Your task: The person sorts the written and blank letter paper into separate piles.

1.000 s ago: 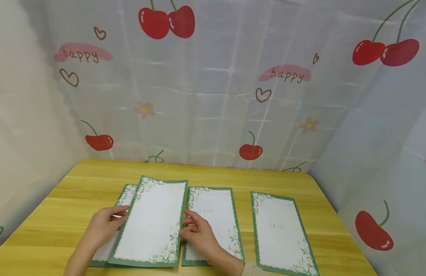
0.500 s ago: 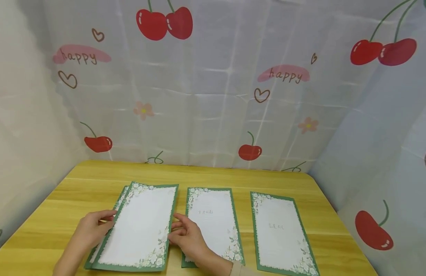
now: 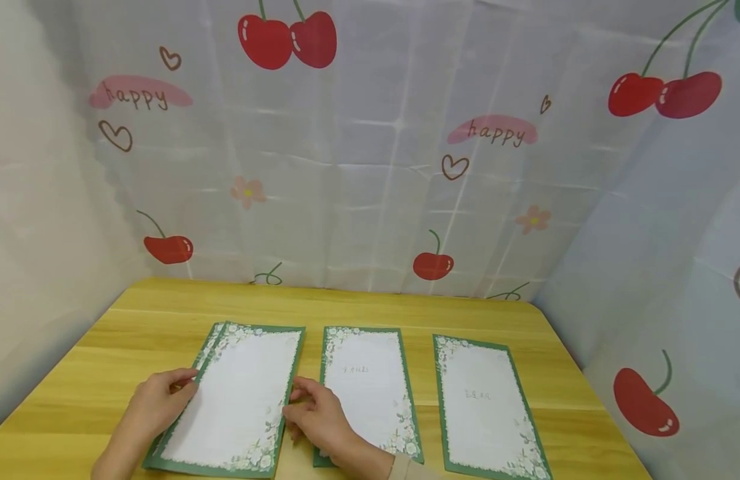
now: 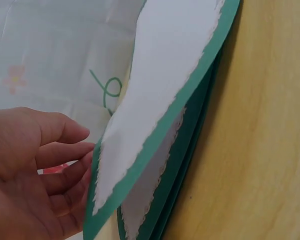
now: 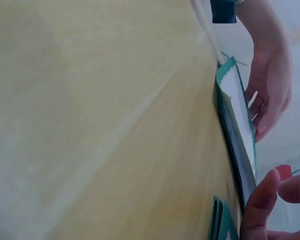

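Observation:
A white sheet of paper [image 3: 238, 400] with a green border and white flowers lies over a matching sheet [image 3: 209, 350] at the table's left. Its near edge bows up off the paper below in the left wrist view. My left hand [image 3: 155, 403] is at the upper sheet's left edge. There its loosely bent fingers [image 4: 80, 172] touch the border, with the thumb apart from the paper. At the right edge, my right hand [image 3: 322, 413] touches the border with its fingertips and covers part of the middle sheet [image 3: 370, 393]. That sheet bears faint handwriting.
A third flowered sheet [image 3: 487, 407], also with handwriting, lies at the right of the wooden table [image 3: 466, 313]. In the right wrist view, the middle pile [image 5: 219, 220] shows several layers. A cherry-print curtain [image 3: 346, 220] hangs behind the table.
The upper sheet has come down and left onto the left-hand sheet, covering more of it. Both hands have moved left and slightly down with it. The middle and right sheets have stayed put.

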`<state>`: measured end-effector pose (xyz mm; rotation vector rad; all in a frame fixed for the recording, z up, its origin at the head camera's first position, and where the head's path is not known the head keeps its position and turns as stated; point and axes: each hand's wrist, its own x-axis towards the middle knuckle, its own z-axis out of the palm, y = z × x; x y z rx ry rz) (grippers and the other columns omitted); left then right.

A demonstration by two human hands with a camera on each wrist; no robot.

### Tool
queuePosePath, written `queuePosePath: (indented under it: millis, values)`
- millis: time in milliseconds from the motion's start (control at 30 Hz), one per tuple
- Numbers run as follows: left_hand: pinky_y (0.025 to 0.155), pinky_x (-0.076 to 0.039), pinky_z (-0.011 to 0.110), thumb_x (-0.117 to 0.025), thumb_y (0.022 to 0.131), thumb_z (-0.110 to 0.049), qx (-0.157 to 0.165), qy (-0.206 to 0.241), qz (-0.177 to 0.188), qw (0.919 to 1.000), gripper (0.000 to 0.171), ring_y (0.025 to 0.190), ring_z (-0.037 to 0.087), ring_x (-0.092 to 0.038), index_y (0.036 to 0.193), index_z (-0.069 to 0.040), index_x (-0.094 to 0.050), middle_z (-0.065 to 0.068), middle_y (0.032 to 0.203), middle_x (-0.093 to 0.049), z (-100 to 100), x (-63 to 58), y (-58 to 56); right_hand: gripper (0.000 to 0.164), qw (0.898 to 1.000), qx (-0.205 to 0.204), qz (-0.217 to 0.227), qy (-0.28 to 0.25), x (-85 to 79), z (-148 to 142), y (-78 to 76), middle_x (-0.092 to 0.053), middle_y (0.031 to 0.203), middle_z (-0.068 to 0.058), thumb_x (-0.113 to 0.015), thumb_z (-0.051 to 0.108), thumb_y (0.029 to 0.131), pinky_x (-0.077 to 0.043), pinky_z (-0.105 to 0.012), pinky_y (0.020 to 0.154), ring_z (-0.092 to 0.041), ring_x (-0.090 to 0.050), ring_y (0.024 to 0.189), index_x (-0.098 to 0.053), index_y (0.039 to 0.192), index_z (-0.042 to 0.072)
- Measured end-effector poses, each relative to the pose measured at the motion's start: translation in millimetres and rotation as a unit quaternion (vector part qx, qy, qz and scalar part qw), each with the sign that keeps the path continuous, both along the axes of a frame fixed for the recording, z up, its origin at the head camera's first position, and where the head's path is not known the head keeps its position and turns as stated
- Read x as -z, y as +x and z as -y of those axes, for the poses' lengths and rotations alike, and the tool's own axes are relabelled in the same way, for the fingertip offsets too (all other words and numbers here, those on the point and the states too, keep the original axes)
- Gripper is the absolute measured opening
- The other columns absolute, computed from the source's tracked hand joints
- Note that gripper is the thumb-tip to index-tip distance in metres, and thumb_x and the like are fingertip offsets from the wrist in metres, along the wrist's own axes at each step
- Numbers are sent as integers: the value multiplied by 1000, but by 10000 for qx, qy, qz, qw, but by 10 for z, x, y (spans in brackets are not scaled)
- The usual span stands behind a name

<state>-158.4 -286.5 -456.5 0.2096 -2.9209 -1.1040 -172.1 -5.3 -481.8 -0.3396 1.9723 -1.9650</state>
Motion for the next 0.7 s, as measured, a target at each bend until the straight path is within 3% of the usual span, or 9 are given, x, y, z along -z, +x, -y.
queuePosePath:
  millis: [133, 200, 300, 400, 533, 700]
  values:
    - [70, -52, 42, -58, 98, -18, 198, -112, 121, 9997, 42, 89, 31, -61, 122, 16, -60, 18, 101, -65, 23, 40, -13, 47, 9991, -36, -194, 385, -30, 18, -5, -56, 93, 1, -69, 5, 89, -39, -20, 42, -8, -46, 43, -55, 132, -9]
    - [65, -49, 38, -59, 97, -16, 338, -147, 99, 9993, 40, 80, 26, -58, 120, 17, -61, 21, 102, -65, 31, 63, -14, 36, 9984, -113, -189, 522, -41, 26, -8, -55, 88, 2, -69, 6, 89, -37, -21, 39, -8, -43, 40, -60, 121, -8]
    - [57, -42, 32, -60, 94, -11, 426, -174, -42, 9989, 37, 67, 20, -49, 117, 18, -63, 21, 95, -67, 25, 89, -5, 34, 9974, -237, -85, 680, -56, 29, 1, -55, 82, 2, -69, 8, 90, -35, -22, 38, -8, -41, 38, -60, 120, -7]
    - [53, -38, 30, -61, 94, -10, 402, -215, -166, 9988, 37, 60, 18, -44, 117, 19, -62, 22, 88, -68, 10, 91, 4, 45, 9964, -333, 11, 780, -64, 28, 6, -56, 81, 1, -69, 10, 91, -34, -23, 38, -9, -40, 37, -56, 129, -10]
    - [53, -40, 31, -62, 95, -13, 307, -374, -134, 9987, 41, 62, 18, -46, 118, 21, -60, 28, 92, -66, -1, 59, 4, 56, 9953, -430, 42, 868, -76, 30, 3, -57, 82, 1, -69, 12, 92, -33, -22, 38, -9, -40, 37, -48, 139, -11]
    - [54, -38, 32, -63, 95, -17, 236, -504, -60, 9984, 45, 63, 21, -45, 118, 21, -59, 25, 93, -63, 9, 55, 15, 56, 9941, -497, 12, 964, -85, 37, -3, -58, 83, 2, -69, 13, 92, -32, -21, 37, -9, -40, 37, -49, 139, -10]
